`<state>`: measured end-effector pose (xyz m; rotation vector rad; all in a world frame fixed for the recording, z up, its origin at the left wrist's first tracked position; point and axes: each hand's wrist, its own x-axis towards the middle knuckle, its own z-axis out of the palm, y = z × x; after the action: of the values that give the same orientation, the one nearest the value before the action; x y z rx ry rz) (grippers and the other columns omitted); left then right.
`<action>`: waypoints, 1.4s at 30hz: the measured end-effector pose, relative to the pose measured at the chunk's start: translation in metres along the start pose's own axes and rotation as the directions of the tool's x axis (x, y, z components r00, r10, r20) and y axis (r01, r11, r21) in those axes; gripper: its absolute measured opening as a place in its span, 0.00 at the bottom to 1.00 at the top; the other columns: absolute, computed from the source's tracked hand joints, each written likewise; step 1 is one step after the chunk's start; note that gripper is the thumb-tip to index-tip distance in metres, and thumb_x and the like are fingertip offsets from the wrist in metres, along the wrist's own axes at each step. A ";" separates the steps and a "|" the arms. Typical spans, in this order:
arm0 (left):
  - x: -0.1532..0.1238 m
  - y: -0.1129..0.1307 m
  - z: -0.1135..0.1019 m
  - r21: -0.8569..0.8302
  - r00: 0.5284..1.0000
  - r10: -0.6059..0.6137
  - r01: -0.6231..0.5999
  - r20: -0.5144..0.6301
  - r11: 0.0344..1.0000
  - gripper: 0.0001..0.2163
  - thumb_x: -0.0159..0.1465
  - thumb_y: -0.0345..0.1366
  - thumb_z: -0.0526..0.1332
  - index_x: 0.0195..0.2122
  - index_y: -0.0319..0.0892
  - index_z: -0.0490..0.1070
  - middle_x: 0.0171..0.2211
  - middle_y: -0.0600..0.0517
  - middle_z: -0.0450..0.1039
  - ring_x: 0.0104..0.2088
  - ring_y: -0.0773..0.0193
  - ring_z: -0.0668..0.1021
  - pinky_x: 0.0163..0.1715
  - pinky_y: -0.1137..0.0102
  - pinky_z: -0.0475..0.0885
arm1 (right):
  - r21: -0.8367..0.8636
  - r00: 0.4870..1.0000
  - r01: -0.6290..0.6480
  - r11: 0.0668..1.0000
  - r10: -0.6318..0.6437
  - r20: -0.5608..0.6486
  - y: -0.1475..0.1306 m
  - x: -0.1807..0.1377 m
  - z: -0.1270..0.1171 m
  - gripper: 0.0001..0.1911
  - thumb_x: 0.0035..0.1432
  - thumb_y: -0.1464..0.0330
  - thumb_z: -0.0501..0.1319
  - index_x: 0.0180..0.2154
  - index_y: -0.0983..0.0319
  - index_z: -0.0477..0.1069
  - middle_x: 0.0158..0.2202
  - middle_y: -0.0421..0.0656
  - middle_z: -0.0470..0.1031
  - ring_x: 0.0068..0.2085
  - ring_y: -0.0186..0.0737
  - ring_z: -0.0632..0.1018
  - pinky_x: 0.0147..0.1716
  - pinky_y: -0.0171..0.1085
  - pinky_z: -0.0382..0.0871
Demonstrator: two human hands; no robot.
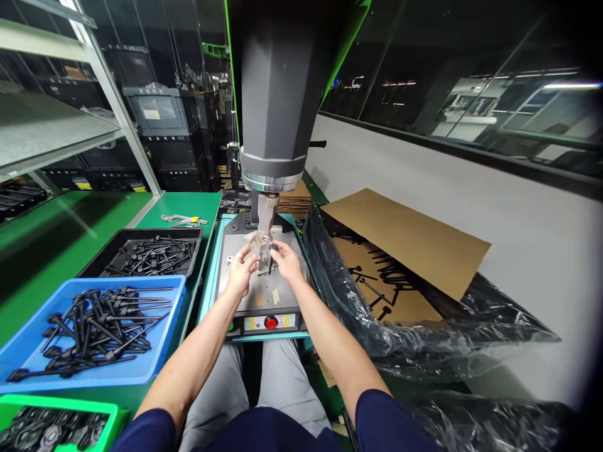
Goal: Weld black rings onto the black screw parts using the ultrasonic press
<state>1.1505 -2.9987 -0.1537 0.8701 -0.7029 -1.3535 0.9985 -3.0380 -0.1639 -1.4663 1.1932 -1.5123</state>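
Note:
Both hands reach to the small metal fixture [262, 246] on the grey machine plate [264, 292], under the horn of a big grey press head [276, 94]. My left hand [241, 270] is beside the fixture's left side, fingers curled toward it. My right hand [285, 260] pinches a small black part [273, 248] at the fixture's right side, with a thin black rod [269, 263] hanging down from it. What the left fingers touch is hidden.
A blue tray [28, 351] of several long black screw-like rods sits at left, a black tray [106, 248] of the same behind it, a green bin [113, 417] at the bottom left. A plastic-lined cardboard box [409, 238] with finished rods stands at right. A red button [271, 322] is on the machine front.

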 end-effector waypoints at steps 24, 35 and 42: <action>0.008 0.001 0.012 0.036 0.998 0.063 -0.064 0.020 0.997 0.26 0.51 0.36 0.71 0.53 0.43 0.73 0.60 0.42 0.69 0.42 0.62 0.79 0.35 0.71 0.71 | -0.121 0.991 -0.032 0.992 0.047 0.129 -0.006 0.055 0.013 0.10 0.52 0.63 0.63 0.37 0.60 0.77 0.36 0.42 0.80 0.41 0.43 0.78 0.47 0.42 0.70; 0.009 -0.003 0.014 0.096 0.997 0.071 -0.072 0.017 0.993 0.28 0.52 0.36 0.69 0.55 0.40 0.73 0.51 0.43 0.76 0.41 0.61 0.79 0.37 0.68 0.72 | 0.036 0.986 -0.164 0.986 0.165 -0.010 0.008 0.052 0.021 0.18 0.43 0.62 0.68 0.37 0.61 0.76 0.38 0.44 0.80 0.39 0.41 0.77 0.43 0.40 0.70; 0.008 -0.009 0.011 0.157 0.997 0.076 -0.077 0.010 0.985 0.27 0.51 0.35 0.69 0.54 0.40 0.74 0.36 0.49 0.79 0.35 0.63 0.77 0.36 0.68 0.72 | -0.002 0.979 -0.202 0.979 0.202 -0.014 0.013 0.057 -0.022 0.22 0.48 0.56 0.67 0.44 0.57 0.77 0.49 0.46 0.78 0.48 0.47 0.77 0.46 0.45 0.70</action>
<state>1.1374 -3.0084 -0.1560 0.9566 -0.8468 -1.2432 0.9691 -3.0923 -0.1550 -1.2954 1.3109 -1.3846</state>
